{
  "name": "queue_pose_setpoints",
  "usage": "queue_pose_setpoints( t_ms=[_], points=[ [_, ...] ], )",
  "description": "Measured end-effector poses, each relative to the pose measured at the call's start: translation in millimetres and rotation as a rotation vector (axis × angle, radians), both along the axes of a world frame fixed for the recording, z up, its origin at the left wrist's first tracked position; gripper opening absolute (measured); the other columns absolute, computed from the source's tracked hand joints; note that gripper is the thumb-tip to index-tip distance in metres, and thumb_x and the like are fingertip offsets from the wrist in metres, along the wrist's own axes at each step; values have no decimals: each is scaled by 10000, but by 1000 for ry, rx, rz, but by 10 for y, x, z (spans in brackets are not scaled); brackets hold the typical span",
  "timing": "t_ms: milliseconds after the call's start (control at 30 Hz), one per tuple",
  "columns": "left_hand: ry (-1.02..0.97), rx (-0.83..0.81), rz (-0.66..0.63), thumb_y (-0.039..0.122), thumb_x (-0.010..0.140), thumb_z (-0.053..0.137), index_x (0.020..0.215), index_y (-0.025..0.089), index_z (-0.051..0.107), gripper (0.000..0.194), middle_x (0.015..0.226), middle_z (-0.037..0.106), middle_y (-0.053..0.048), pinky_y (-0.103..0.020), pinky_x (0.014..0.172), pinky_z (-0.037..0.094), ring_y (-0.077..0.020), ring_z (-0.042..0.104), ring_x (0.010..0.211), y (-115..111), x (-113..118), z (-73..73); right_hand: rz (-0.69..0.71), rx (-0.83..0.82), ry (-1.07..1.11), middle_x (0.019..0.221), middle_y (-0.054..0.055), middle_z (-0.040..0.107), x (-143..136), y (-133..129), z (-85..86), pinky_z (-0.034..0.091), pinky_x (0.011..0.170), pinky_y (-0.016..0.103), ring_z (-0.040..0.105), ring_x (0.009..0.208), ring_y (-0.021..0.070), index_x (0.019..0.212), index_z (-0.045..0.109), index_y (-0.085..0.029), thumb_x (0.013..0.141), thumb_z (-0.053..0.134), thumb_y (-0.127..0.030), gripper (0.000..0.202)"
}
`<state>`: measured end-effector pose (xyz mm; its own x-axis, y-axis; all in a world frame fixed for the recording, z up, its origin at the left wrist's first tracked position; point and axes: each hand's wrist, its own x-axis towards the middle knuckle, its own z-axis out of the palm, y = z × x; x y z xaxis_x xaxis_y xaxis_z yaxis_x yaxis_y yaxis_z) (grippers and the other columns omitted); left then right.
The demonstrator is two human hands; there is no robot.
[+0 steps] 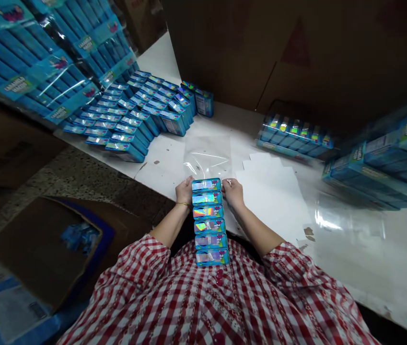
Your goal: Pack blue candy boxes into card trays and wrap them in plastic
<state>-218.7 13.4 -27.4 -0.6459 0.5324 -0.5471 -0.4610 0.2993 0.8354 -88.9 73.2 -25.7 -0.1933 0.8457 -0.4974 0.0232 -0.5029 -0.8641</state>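
A row of several small blue candy boxes (208, 212) with shiny tops runs from my torso to the table's near edge. At the row's far end my left hand (184, 191) and my right hand (233, 192) are closed, one on each side. Both appear to pinch the near corners of a clear plastic bag (207, 152), which lies flat on the table beyond the boxes. My fingertips are partly hidden, and I cannot tell whether the first box is inside the bag's mouth.
Many loose blue boxes (134, 112) stand in rows at the table's left. Wrapped packs (41, 62) are stacked behind them. A wrapped pack (295, 136), larger packs (383, 163), white sheets (270, 191) and clear plastic (350, 230) are at right. An open carton (41, 244) stands lower left.
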Motion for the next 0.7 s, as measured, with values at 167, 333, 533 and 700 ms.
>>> queue_pose_setpoints(
  t_ms=[167, 333, 533, 700],
  points=[
    [441, -101, -110, 311, 704, 596, 672, 124, 637, 194, 428, 406, 67, -203, 508, 335, -91, 430, 495, -141, -48, -17, 84, 66, -105, 633, -43, 563, 84, -81, 49, 429, 491, 242, 537, 514, 120, 1041, 451, -194, 748, 449, -210, 293],
    [807, -190, -384, 215, 717, 591, 1344, 150, 396, 660, 587, 541, 48, -220, 590, 396, -122, 518, 563, -367, -37, -27, 442, 565, -798, 784, 47, 627, 263, -167, 193, 407, 621, 294, 580, 683, 187, 1329, 305, -168, 854, 363, -221, 481],
    [1397, -142, -425, 253, 800, 523, 1172, 196, 586, 381, 1001, 565, -92, -312, 790, 432, -200, 539, 892, -322, -127, 62, 680, 934, -1159, 1057, 98, 591, 246, 58, 316, 338, 613, 265, 549, 872, 197, 1049, 586, -199, 909, 335, -273, 297],
    [1493, -94, -518, 182, 831, 454, 910, 174, 666, 227, 863, 647, -74, -306, 777, 432, -197, 567, 830, -161, -163, 263, 756, 865, -1029, 980, 33, 665, 135, 353, 554, 364, 670, 262, 574, 849, 175, 1004, 649, -241, 867, 397, -258, 286]
  ],
)
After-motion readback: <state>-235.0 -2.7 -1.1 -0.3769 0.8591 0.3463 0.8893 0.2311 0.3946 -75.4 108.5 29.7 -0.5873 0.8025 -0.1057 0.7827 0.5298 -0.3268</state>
